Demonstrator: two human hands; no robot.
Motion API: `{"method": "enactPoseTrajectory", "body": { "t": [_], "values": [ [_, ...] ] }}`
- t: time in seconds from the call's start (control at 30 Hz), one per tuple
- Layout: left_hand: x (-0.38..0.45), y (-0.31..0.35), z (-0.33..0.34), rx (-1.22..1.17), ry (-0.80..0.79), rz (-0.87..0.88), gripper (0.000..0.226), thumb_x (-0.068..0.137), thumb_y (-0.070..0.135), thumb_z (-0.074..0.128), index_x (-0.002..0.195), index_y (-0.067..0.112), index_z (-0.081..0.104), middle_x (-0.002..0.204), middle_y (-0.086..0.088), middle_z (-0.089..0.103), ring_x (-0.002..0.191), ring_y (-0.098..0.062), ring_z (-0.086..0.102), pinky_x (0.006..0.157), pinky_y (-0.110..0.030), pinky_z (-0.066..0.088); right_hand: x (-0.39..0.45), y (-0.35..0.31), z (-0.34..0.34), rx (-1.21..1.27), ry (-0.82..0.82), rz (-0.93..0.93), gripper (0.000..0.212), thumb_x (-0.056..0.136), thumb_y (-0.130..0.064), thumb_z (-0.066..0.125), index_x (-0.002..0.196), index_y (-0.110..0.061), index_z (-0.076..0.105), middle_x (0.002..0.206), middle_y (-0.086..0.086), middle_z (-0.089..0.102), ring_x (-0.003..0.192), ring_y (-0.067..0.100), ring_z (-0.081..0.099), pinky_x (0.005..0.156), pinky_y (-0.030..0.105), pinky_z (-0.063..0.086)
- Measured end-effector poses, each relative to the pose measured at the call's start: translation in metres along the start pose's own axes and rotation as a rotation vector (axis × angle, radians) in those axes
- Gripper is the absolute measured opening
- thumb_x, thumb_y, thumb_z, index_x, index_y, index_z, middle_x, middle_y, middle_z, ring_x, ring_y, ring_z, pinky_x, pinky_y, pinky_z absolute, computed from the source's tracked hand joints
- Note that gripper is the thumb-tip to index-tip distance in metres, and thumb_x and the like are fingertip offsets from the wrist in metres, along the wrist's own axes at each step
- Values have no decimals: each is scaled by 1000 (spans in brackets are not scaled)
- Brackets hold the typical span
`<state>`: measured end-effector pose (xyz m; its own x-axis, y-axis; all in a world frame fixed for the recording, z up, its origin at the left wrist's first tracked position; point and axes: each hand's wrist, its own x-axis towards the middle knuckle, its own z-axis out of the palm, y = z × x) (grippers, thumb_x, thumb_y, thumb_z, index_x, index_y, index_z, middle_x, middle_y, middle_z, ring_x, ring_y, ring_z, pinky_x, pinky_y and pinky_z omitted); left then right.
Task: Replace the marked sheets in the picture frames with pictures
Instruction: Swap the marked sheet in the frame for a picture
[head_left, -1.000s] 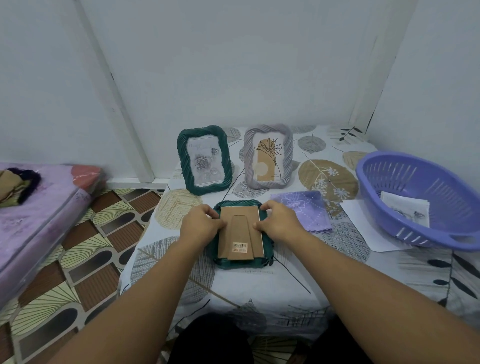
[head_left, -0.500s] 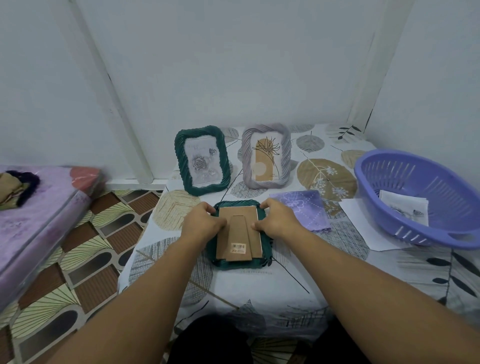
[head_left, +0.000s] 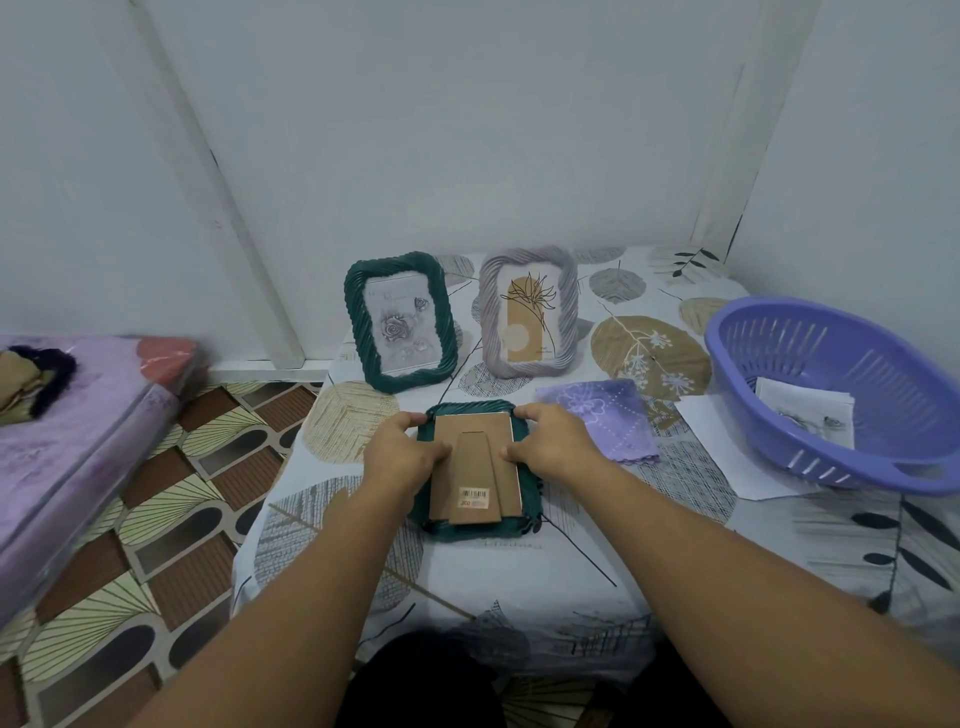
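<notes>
A dark green picture frame (head_left: 475, 527) lies face down at the table's middle, its brown cardboard back (head_left: 475, 467) with a folded stand and a barcode sticker facing up. My left hand (head_left: 400, 457) presses on the back's left edge and my right hand (head_left: 550, 449) on its right edge, fingers curled over the frame's top corners. Behind it stand a green frame (head_left: 401, 322) holding a grey rose picture and a lilac frame (head_left: 530, 310) holding a tan plant drawing.
A purple cloth (head_left: 602, 415) lies right of the flat frame. A white sheet (head_left: 727, 447) sits under the edge of a purple basket (head_left: 831, 395) that holds paper sheets. The table stands in a wall corner; a purple mattress (head_left: 67, 436) is at the left.
Both hands stay on the flat frame's back, shifting only slightly along its edges. The view has drifted a little; nothing else has moved.
</notes>
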<state>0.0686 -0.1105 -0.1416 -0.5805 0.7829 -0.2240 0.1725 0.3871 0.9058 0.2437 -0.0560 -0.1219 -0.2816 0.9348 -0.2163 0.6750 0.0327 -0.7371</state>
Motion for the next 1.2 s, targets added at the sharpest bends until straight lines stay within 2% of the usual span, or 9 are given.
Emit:
{"method": "enactPoseTrajectory", "body": {
  "t": [0.1,0.17,0.23,0.33,0.5,0.7,0.9,1.03,1.2],
  "values": [
    [0,0,1,-29,-4,-8,47,87,10,80,130,21,64,113,-3,57,87,-16,54,59,-26,44,0,1,-1,-2,-4,-9,63,87,-19,80,145,-19,55,141,4,59,121,21,58,94,29,49],
    [0,-1,1,-59,-14,-16,48,86,8,80,130,20,64,108,-2,57,80,-11,53,60,-27,46,-1,1,-2,3,-9,-14,58,88,-18,79,142,-18,58,136,4,62,111,18,58,90,27,47],
    [0,-1,1,-85,-15,-28,48,86,8,80,130,20,64,106,-1,56,79,-9,53,61,-28,46,-1,2,-2,8,-9,-13,54,88,-18,79,139,-18,61,132,4,64,102,16,55,92,29,49],
    [1,-1,2,-110,-11,-32,49,85,7,81,130,19,64,108,-2,56,79,-9,53,62,-28,46,-1,1,-1,15,-10,-3,57,87,-20,80,140,-20,60,133,3,64,109,18,58,97,34,52],
    [2,1,2,-155,-15,-67,51,84,2,81,130,19,65,101,-1,58,80,-10,55,68,-32,51,-2,1,-3,23,-13,-4,56,88,-19,79,141,-19,60,131,4,64,108,19,57,97,35,52],
    [3,2,0,-160,-14,-83,52,83,1,81,131,18,66,110,-4,57,87,-18,56,79,-37,54,-3,0,-4,30,-23,-9,53,89,-18,78,139,-18,61,132,5,63,100,15,51,94,33,52],
    [2,2,-1,-149,-11,-96,51,84,2,81,130,21,67,113,-6,59,85,-18,56,82,-39,56,-2,0,-4,26,-27,-6,58,88,-20,79,142,-18,59,135,4,63,115,20,58,98,34,52],
    [1,3,-1,-145,-9,-87,50,84,1,81,129,19,67,109,-5,58,82,-15,56,79,-37,55,-2,0,-3,26,-29,-10,54,88,-18,79,139,-17,61,132,5,64,104,17,56,98,35,52],
    [0,2,-1,-142,-19,-75,52,83,1,82,130,17,67,111,-3,58,90,-20,57,77,-36,53,-2,1,-2,28,-17,-13,59,88,-19,79,143,-17,57,137,5,62,122,22,58,97,31,48]
  ]
}}
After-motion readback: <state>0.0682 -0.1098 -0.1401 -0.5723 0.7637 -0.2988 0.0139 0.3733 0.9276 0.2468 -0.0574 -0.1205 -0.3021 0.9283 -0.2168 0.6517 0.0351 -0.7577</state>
